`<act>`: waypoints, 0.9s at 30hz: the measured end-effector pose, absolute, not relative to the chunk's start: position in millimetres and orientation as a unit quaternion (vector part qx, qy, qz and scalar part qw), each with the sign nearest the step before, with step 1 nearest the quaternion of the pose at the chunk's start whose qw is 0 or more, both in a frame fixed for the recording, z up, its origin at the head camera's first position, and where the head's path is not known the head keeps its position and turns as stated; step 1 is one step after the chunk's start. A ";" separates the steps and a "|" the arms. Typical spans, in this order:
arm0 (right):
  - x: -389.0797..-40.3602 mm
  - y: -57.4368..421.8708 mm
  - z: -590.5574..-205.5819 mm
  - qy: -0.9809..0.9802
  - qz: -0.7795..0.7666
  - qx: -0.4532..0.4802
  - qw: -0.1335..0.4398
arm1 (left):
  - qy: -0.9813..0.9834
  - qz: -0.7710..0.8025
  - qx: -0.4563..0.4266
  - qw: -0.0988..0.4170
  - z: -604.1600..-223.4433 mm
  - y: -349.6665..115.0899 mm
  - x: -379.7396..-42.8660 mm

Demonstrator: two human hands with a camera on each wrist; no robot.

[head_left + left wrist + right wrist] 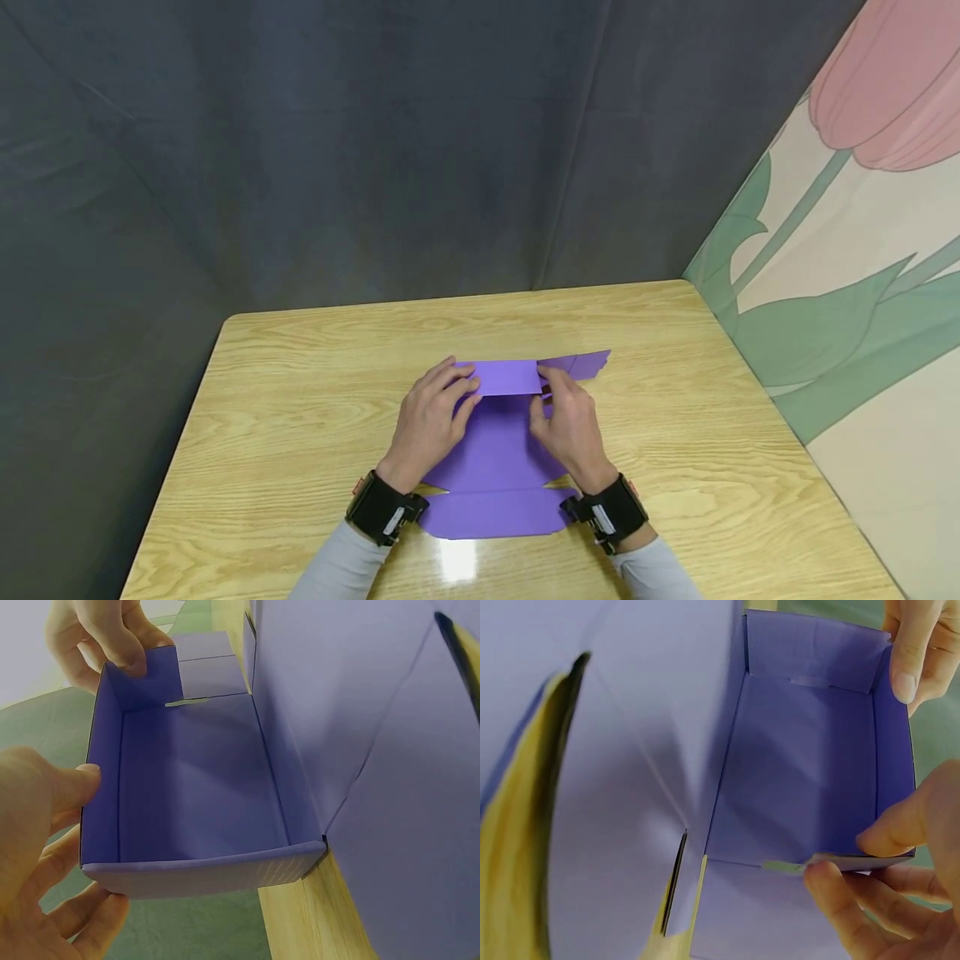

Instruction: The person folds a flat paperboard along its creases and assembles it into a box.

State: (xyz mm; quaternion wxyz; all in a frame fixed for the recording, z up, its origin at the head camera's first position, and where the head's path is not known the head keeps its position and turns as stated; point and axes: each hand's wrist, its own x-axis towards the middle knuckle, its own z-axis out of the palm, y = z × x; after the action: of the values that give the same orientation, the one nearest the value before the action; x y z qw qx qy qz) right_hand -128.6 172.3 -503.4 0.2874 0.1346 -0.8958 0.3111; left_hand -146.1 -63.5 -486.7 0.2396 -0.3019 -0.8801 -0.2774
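A partly folded purple cardboard box lies between both hands, its far section standing up as a shallow tray. My left hand grips the tray's left corner, thumb on the near side; in the left wrist view the left fingers curl beneath the folded end wall. On the right, my right hand pinches a short flap at the corner; the right wrist view shows the right thumb inside the tray and fingers outside. Beyond this hand a side flap sticks out unfolded.
A wide front flap of the box lies toward the person, between the wrists. Under everything is a wood-grain table. A dark curtain hangs behind it, and a tulip-patterned cloth borders its right side.
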 end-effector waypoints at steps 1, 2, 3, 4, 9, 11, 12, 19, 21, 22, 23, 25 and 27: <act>-128.8 171.9 -503.2 -0.895 0.315 0.134 0.287 | -0.880 -0.277 -0.301 0.240 -486.8 -63.4 -146.1; -129.1 171.4 -503.1 -0.893 0.319 0.134 0.288 | -0.880 -0.277 -0.301 0.241 -487.0 -63.4 -146.1; -129.2 170.9 -503.1 -0.892 0.323 0.134 0.288 | -0.881 -0.276 -0.301 0.241 -487.1 -63.4 -146.1; -129.5 170.5 -503.2 -0.890 0.328 0.134 0.287 | -0.881 -0.276 -0.300 0.239 -487.1 -63.4 -146.0; -129.5 169.0 -503.2 -0.880 0.385 0.116 0.254 | -0.886 -0.275 -0.298 0.226 -487.2 -64.0 -145.7; -129.2 168.7 -501.9 -0.873 0.420 0.099 0.228 | -0.889 -0.274 -0.296 0.219 -487.1 -64.6 -145.6; -129.0 168.8 -501.1 -0.868 0.436 0.092 0.218 | -0.889 -0.273 -0.295 0.217 -487.1 -64.7 -145.6; -129.9 173.6 -500.7 -0.871 0.433 0.101 0.208 | -0.884 -0.275 -0.298 0.234 -488.6 -65.0 -146.5; -130.3 175.0 -501.4 -0.880 0.406 0.117 0.218 | -0.883 -0.277 -0.297 0.235 -488.7 -65.1 -146.6; -130.4 175.6 -501.7 -0.883 0.392 0.124 0.224 | -0.883 -0.278 -0.297 0.235 -488.7 -65.2 -146.6; -130.5 176.1 -501.9 -0.886 0.382 0.130 0.228 | -0.883 -0.278 -0.297 0.234 -488.6 -65.3 -146.5; -130.3 176.8 -502.3 -0.888 0.373 0.137 0.233 | -0.884 -0.280 -0.296 0.231 -488.6 -65.5 -146.7; -129.9 177.4 -501.9 -0.887 0.374 0.139 0.231 | -0.884 -0.280 -0.296 0.229 -488.6 -65.8 -147.0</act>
State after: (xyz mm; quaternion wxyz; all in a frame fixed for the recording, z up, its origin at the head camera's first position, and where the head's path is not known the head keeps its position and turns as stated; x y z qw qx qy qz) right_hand -129.9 177.4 -501.9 0.2307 0.1386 -0.8873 0.3744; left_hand -147.0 -65.8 -488.6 0.2289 -0.2959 -0.8842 -0.2797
